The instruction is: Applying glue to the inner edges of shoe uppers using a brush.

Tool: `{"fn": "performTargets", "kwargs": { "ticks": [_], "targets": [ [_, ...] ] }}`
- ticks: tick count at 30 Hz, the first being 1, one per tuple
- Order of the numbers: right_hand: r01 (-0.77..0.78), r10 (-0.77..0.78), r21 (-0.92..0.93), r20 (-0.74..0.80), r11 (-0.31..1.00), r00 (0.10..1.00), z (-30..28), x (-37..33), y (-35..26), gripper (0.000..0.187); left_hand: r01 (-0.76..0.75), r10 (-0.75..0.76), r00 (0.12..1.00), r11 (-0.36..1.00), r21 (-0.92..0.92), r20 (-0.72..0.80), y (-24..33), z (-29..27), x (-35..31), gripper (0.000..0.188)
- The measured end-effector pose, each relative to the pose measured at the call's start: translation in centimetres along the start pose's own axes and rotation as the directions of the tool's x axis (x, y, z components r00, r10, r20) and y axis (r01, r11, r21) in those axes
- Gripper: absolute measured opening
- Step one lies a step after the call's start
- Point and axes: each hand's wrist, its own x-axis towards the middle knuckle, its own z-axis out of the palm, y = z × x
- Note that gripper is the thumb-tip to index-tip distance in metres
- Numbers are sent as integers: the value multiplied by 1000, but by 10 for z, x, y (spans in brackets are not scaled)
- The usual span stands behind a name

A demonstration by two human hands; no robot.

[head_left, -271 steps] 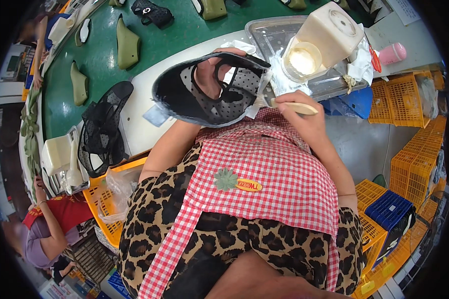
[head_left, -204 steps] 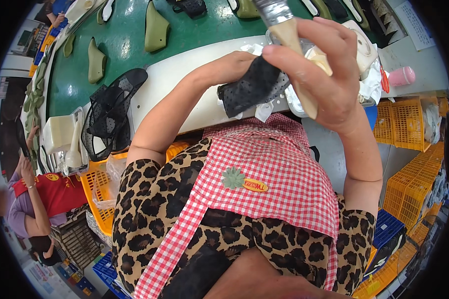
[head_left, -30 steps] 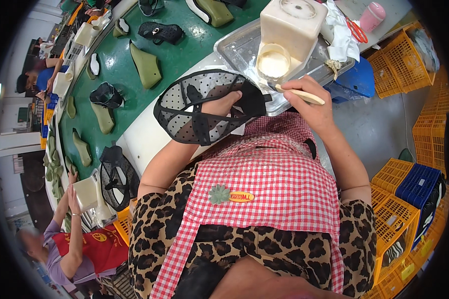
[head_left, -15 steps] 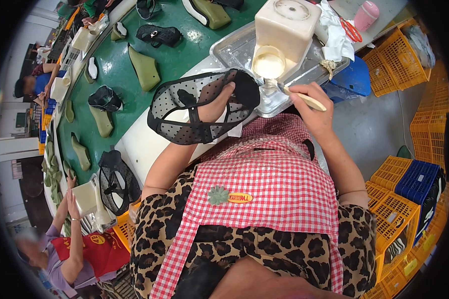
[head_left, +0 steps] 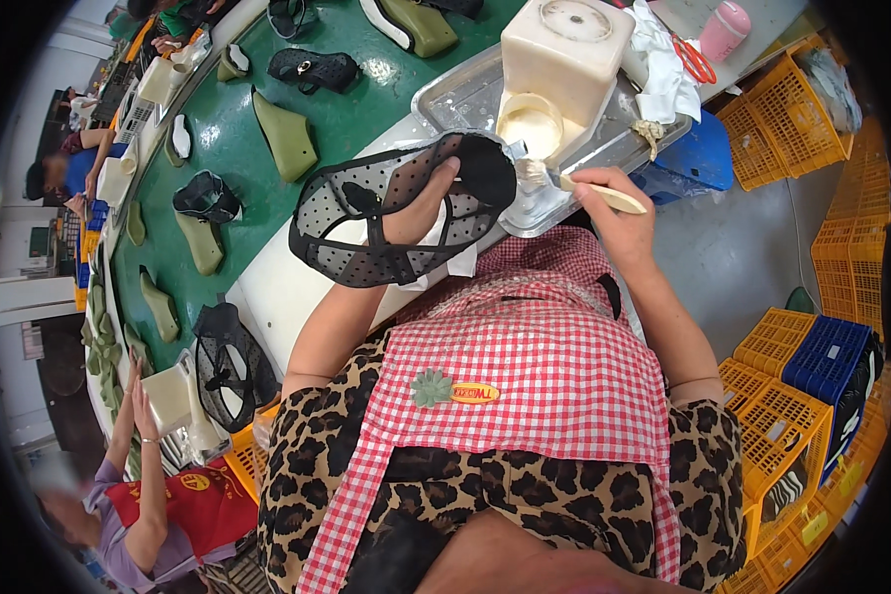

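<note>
My left hand (head_left: 421,213) is inside a sheer black dotted shoe upper (head_left: 485,173), its thumb pressed on the solid black end. The upper is tilted over the edge of the white work surface. My right hand (head_left: 619,213) grips the pale wooden handle of a brush (head_left: 612,196). Its whitish bristles are beside the upper's solid end; I cannot tell if they touch it. Just beyond them, a boxy cream container (head_left: 569,59) has a round spout cup (head_left: 531,127) holding creamy liquid. A metal tray (head_left: 441,104) lies under the container.
Green shoe lasts (head_left: 285,134) and black uppers (head_left: 315,69) lie on the green conveyor (head_left: 238,119). White cloth (head_left: 668,84), red-handled scissors (head_left: 695,61) and a pink bottle (head_left: 726,30) are at the far right. Yellow crates (head_left: 782,124) stand right. A co-worker (head_left: 148,485) sits left.
The shoe upper and my left hand have shifted slightly left. The brush and my right hand have moved a little, with the bristles still near the upper's solid end.
</note>
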Motion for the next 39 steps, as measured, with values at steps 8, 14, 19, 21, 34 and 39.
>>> {"fn": "performTargets", "kwargs": {
  "ticks": [8,14,19,21,34,39],
  "targets": [
    [94,-94,5,9,996,996,8,14,-33,12,-267,238,963,908,325,124,16,9,-3,33],
    [-29,19,75,135,997,991,14,3,-18,12,-316,296,949,901,298,109,31,7,-5,36],
    [-8,-12,72,274,997,962,10,-3,-25,11,-430,490,867,646,630,89,28,6,-1,56],
    [93,-95,19,236,995,967,9,-2,-29,11,-470,562,824,599,648,77,21,3,4,57],
    [451,-426,-316,148,835,893,57,6,-37,17,-292,438,829,869,400,-347,41,16,7,34],
    [455,-448,-307,99,836,889,59,14,-40,11,-316,250,948,819,-480,-198,23,7,21,41]
  ]
}}
